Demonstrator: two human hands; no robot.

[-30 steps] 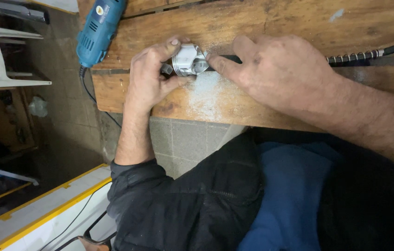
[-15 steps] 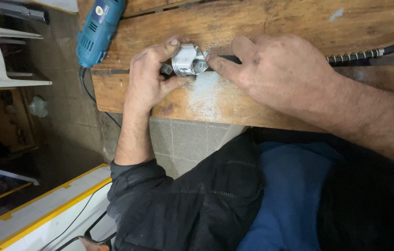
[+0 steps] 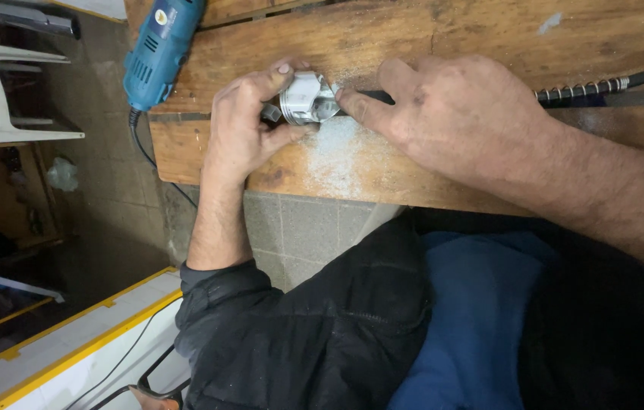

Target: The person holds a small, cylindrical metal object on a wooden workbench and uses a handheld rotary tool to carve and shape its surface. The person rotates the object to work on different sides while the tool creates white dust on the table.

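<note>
- Wooden table (image 3: 443,38) carries pale dust; blue power tool (image 3: 161,47) lies near.
- Left hand (image 3: 242,129) grip clamps metal piece (image 3: 305,97).
- Right hand (image 3: 458,114) grip closes on black handpiece (image 3: 375,96), fingers hiding it.

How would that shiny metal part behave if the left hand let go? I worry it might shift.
The metal part looks round and ribbed, so it may roll on the wooden bench. It seems rigid, probably hefty. The left hand pinches it; dust beneath could let it slide.
</note>
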